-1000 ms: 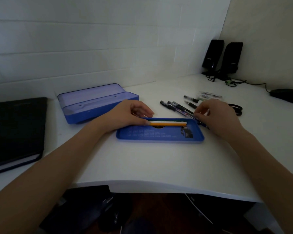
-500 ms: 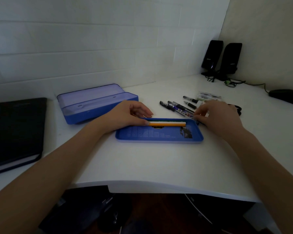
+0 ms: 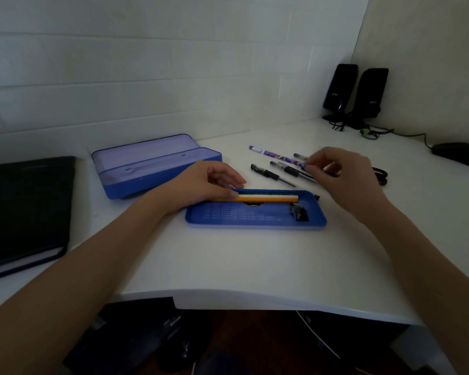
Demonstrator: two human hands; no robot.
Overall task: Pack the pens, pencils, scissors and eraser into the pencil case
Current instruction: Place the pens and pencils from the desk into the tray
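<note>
Since a second ago the right hand point(image 3: 344, 180) has lifted from the tray's right end and now pinches one end of a patterned pen point(image 3: 276, 156) between thumb and fingertips, holding it above the desk point(image 3: 228, 258) behind the tray point(image 3: 255, 216). That pen has swung so it points back and to the left, away from the tray. The left hand point(image 3: 201, 185) has stayed at the tray's left end, thumb lying along the pencils point(image 3: 268, 198), its grip relaxed and fingers loosely curved over nothing.

Pencils lie along the tray's far wall, orange one nearest, a white and a green one behind it. A small dark object point(image 3: 298, 212), which I cannot identify, sits in the tray's right end. Just behind the tray two black pens point(image 3: 272, 175) lie on the desk, with a third partly hidden by the right hand. Scissors point(image 3: 380, 175) show to the right of that hand, behind the tray. The case point(image 3: 152, 166), open, sits to the tray's left and behind it. A black notebook point(image 3: 25, 209) lies far left of the tray; two speakers point(image 3: 358, 93) and a mouse point(image 3: 459, 154) stand well behind it on the right.
</note>
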